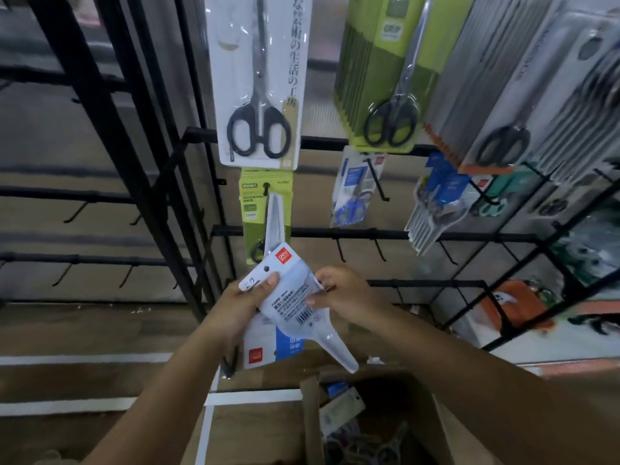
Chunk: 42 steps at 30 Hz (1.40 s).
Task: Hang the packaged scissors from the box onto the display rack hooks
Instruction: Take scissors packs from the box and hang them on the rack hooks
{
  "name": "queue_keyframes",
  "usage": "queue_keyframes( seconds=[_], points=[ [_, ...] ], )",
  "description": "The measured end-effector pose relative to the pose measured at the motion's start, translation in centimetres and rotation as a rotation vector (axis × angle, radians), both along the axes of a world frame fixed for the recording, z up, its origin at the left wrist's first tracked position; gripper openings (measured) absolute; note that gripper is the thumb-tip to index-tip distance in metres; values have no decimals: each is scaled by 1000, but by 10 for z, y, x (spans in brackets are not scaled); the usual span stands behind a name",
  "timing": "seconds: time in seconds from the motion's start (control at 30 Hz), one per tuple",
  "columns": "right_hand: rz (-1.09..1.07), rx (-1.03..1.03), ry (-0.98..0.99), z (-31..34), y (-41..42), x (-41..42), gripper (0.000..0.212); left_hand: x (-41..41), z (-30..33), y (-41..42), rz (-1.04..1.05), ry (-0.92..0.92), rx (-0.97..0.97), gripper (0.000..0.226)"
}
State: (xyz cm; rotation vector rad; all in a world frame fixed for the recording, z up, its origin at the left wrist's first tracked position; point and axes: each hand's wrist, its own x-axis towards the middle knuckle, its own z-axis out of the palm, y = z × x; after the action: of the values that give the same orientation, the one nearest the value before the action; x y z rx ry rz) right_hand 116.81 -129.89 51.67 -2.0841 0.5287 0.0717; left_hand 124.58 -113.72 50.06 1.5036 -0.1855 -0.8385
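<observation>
Cardboard box (379,421) bottom centre, open; loose scissor packs (342,412) inside, contents blurry. L hand (246,303) thumb pinches grey-white scissors pack (288,297) top corner; R hand (342,293) fingers curled, gripping its right edge. Pack held above box, below rack hooks (377,250).

A wood-look floor (67,330) in brown planks fills the lower part of the view, crossed by pale strips (84,359) (white lines, meeting at a right angle). Behind the black bars stands a translucent ribbed wall panel (318,105), glowing softly with daylight; the rest is dim
</observation>
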Motion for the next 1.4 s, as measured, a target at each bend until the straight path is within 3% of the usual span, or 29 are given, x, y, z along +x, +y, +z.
queue_keyframes(
  seconds=[0.1, 0.2, 0.33, 0.47, 0.67, 0.8, 0.93, 1.0, 1.17, 1.3, 1.4],
  points=[
    [-80, 17, -134, 2, -14, -14, 10, -4, 4, -19, -4, -13, -28, 21],
    [-165, 73, -264, 6, -19, -27, 32, -4, 5, -30, -3, -11, -72, 19],
    [-282, 129, -376, 14, -21, -37, 30, -3, 8, -40, 6, 15, -115, 12],
    [-391, -132, -531, 16, -30, -40, 20, -2, 7, -48, 6, 19, -132, 18],
    [-122, -486, -570, 4, -26, -38, 32, -16, 10, -76, -52, 80, -215, 25],
    [-107, -428, -440, -6, -31, -42, 43, -27, 13, -93, -99, 122, -302, 21],
    [-185, -116, -344, 1, -43, -58, 38, -42, 15, -116, -92, 159, -273, 25],
    [-153, -151, -294, -1, -61, -66, 37, -50, 15, -126, -82, 136, -242, 28],
    [-252, -31, -385, 1, -100, -85, 30, -74, 20, -159, -133, 137, -323, 31],
    [-340, -81, -458, 10, -141, -96, 60, -93, 30, -185, -106, 170, -392, 29],
    [-423, -123, -520, 14, -175, -107, 65, -100, 34, -199, -56, 200, -390, 24]
  ],
)
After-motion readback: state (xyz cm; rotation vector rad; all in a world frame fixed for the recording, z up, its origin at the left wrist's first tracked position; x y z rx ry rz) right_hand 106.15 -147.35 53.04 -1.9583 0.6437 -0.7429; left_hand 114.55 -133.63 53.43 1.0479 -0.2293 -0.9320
